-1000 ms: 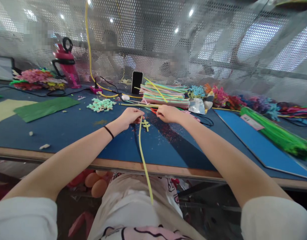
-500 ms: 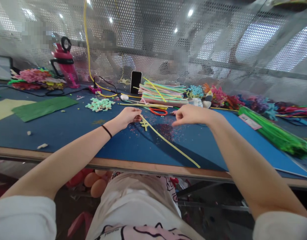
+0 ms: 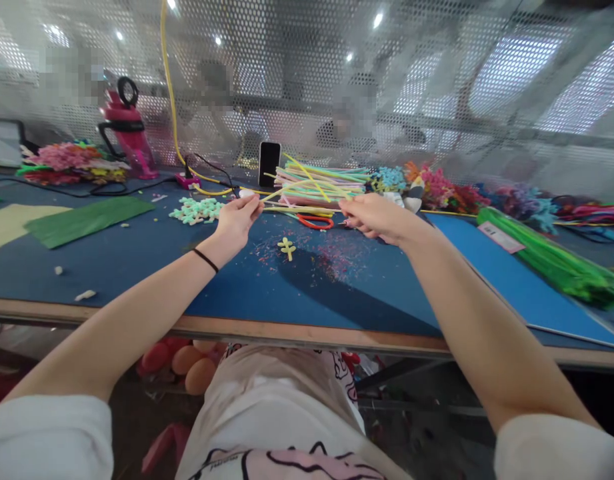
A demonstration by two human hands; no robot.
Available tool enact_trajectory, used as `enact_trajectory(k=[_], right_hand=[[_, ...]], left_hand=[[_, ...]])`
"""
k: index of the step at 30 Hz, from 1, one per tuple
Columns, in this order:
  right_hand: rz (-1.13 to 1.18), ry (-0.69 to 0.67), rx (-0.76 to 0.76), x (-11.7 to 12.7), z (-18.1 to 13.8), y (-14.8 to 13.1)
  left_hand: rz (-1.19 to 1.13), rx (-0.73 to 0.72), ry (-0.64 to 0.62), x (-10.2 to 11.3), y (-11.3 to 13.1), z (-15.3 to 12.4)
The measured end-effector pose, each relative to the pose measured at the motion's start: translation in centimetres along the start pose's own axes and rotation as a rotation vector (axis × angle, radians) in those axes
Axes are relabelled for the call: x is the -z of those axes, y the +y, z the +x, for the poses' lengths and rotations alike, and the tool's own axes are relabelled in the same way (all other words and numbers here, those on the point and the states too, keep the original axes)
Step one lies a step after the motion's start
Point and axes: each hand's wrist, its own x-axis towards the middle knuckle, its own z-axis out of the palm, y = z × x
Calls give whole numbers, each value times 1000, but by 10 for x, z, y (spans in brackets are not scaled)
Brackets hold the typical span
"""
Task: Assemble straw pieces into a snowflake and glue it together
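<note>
Between my two hands a pale yellow pipe cleaner (image 3: 301, 186) arches upward above the table. Thumb and fingers of my left hand (image 3: 238, 219) pinch one end of it. At the other end my right hand (image 3: 374, 215) is closed on it, some of its fingers curled out of sight. Below and between the hands, a small yellow branched piece shaped like a leaf sprig (image 3: 287, 249) lies on the blue table top. Behind it, red-orange looped handles (image 3: 315, 221) lie near my right fingers; whatever they belong to is partly hidden.
A pile of pastel pipe cleaners (image 3: 331, 175) lies at the back beside a phone (image 3: 269, 164). Mint-green pieces (image 3: 197, 210) sit left. A pink bottle (image 3: 129, 130) stands back left, green bundles in plastic (image 3: 551, 257) lie right. Coloured bits litter the middle.
My left hand has lifted and moved left, away from the sprig piece. The pipe cleaner's loose end, earlier pointing toward the table's front edge, is now in my right hand.
</note>
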Motion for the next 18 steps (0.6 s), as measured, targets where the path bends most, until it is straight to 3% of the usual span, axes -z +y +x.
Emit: enact_trajectory(k=[4,8,12,18], right_hand=[[529,-97,47,-16,7,8],[778,-81,-22,-32,14,22],[813,-45,36,-44,22,37],[547,24,276,-52,20,46]], left_hand=[[104,41,-130,-4,-9,-11],[200,57,-245,-9,-11,-26],[321,106,-375,-14,-10,-43],[401,254,-441,-18,-7,-59]])
